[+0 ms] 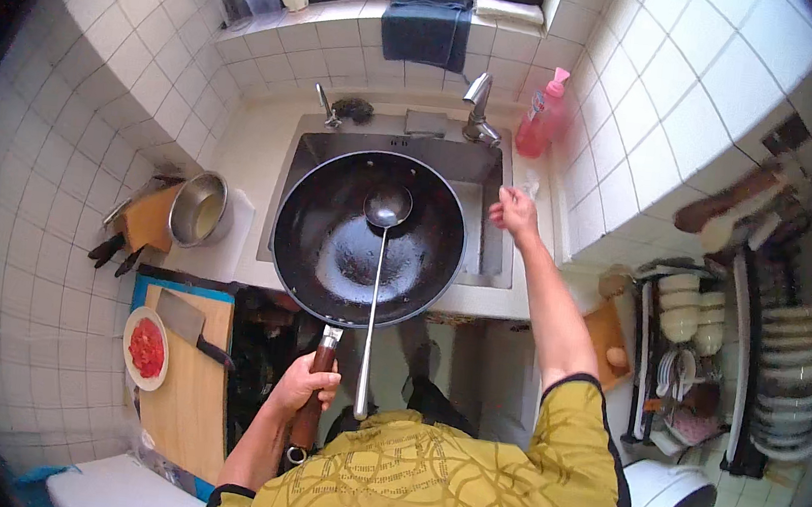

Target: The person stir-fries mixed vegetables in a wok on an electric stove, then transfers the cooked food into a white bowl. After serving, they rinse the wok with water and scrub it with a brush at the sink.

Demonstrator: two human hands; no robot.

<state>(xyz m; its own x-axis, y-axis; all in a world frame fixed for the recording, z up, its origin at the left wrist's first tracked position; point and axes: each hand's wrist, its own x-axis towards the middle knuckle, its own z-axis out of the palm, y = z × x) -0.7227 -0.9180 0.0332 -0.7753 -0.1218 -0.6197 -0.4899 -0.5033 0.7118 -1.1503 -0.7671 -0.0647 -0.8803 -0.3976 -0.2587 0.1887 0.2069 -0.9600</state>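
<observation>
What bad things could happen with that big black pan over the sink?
The left hand alone holds the wok by its handle over the sink, so the heavy pan might tip or slip. The ladle lies loose inside, its long handle sticking out over the rim; a tilt could send it sliding out. The right hand reaches toward the tap, leaving nothing else steadying the pan.

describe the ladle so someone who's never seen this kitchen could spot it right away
Find the sink under the window; a big black wok is held over it by the left hand. The ladle lies inside, the only long silver-handled tool there, sticking out past the wok's rim.
</observation>
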